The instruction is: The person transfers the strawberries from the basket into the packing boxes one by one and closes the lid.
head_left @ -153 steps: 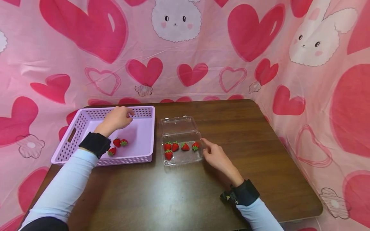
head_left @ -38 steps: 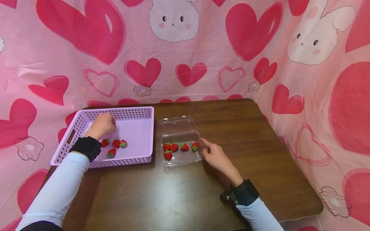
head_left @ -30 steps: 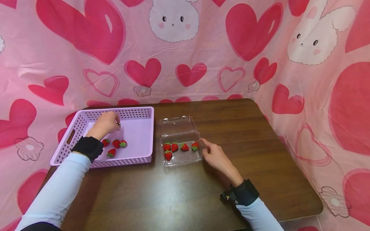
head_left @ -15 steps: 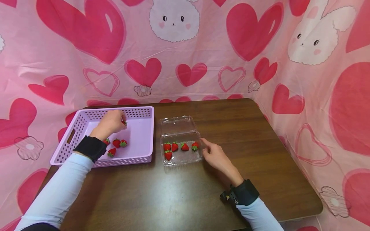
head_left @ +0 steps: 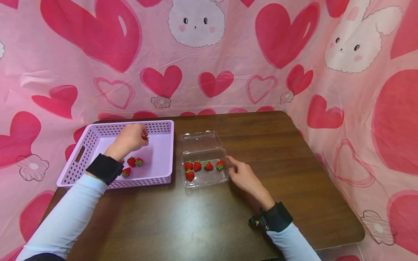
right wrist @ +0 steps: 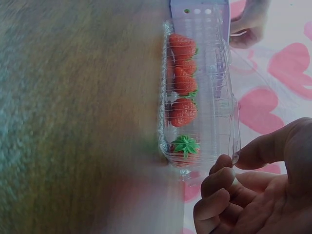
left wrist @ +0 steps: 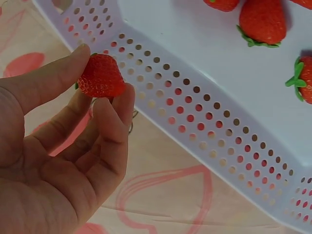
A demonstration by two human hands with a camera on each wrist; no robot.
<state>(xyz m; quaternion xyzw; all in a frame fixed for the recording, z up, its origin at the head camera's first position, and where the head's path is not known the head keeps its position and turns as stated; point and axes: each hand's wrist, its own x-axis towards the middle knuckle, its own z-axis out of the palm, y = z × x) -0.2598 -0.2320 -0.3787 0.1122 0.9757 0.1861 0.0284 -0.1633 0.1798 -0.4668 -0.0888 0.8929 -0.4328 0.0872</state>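
Shifted right since the earlier frame: left hand (head_left: 130,137), above the lilac basket (head_left: 172,156), pinching a strawberry (left wrist: 101,75). Clear clamshell (head_left: 209,178) lies right and nearer, tray lengthwise left to right; right hand (head_left: 245,177), closer, pinches its right rim.

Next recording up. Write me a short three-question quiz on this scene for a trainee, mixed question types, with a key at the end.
1. Count: how many strawberries lie in the open clear box?

2. True or false: seen from the head camera, the purple basket stands to the left of the clear box.

3. Multiple choice: what does the left hand hold while the right hand grips the clear box's edge?
A) The basket's rim
B) A single strawberry
C) The box's lid

Key:
1. Five.
2. True.
3. B, a single strawberry between thumb and fingers.
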